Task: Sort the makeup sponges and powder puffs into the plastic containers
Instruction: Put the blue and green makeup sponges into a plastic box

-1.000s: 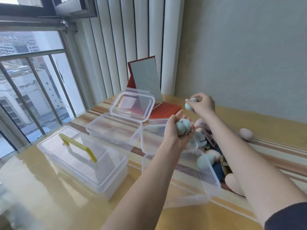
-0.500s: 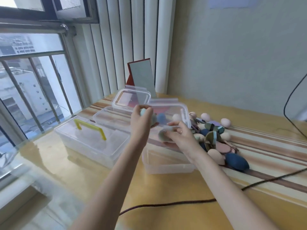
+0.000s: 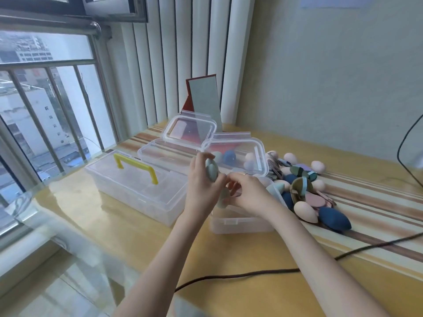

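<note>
My left hand [image 3: 202,186] grips pale green makeup sponges [image 3: 211,171] above the near open clear container [image 3: 240,221]. Another pale green sponge [image 3: 223,199] sits between both hands, and my right hand [image 3: 248,192] pinches it at the left hand's palm. The container's raised lid [image 3: 238,156] stands behind the hands, with blue and pale sponges seen through it. A pile of sponges and powder puffs [image 3: 304,191] in blue, pink, cream and olive lies on the table to the right.
A second open clear container [image 3: 160,154] with raised lid stands behind. A lidded box with a yellow handle [image 3: 135,168] sits at the left. A red folding mirror [image 3: 203,101] stands at the back. A dark cable [image 3: 263,273] crosses the near table; window bars are at the left.
The view has pulled back. My right hand came from the sponge pile to my left hand, and both hands now meet over the near container.
</note>
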`<state>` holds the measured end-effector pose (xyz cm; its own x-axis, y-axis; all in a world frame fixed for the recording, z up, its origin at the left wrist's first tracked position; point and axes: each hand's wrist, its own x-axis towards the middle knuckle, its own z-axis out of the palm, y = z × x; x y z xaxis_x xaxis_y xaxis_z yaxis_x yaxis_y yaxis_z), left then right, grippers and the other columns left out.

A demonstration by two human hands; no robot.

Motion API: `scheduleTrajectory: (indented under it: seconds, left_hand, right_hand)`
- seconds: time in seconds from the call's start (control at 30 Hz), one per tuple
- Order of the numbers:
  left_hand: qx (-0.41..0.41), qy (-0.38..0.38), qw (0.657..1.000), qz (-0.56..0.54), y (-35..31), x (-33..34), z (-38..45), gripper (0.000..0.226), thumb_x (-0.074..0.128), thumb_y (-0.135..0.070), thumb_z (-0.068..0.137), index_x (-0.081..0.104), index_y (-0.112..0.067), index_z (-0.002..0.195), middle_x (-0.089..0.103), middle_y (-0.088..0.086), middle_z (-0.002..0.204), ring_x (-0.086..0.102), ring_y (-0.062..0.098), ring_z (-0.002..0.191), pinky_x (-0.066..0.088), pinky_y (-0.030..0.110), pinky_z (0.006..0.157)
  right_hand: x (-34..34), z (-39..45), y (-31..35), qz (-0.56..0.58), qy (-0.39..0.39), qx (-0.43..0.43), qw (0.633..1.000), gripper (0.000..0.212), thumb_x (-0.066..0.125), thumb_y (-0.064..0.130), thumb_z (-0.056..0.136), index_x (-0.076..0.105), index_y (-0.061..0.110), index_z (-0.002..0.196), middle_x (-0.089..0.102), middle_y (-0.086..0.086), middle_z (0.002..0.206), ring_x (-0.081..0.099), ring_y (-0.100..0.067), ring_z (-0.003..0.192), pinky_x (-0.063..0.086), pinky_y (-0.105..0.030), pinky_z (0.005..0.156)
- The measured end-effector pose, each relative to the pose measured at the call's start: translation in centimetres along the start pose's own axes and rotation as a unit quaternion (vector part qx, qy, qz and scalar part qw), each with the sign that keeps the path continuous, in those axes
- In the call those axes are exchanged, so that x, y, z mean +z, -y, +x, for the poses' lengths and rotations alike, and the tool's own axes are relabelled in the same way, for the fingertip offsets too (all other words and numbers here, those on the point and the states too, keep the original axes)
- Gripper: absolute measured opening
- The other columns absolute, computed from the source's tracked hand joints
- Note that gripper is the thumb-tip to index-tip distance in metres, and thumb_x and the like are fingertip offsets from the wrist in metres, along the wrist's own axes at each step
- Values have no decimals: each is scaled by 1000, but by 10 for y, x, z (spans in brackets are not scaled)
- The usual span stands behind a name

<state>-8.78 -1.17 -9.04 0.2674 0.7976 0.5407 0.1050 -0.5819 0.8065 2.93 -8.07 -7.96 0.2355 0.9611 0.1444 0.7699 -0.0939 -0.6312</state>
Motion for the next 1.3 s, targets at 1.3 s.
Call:
scheduleTrajectory:
  seconds: [1.3]
  left_hand:
    - [-93, 338, 935, 43, -17, -23, 25, 48, 66, 6, 69, 47, -17, 107, 48, -1, 106, 53, 22, 99, 50, 35, 84]
  right_hand:
    - [1, 5, -1, 368, -17, 95, 925, 6, 64, 7, 89, 65, 13, 91, 67, -11, 89, 67, -23, 79, 56, -44, 87]
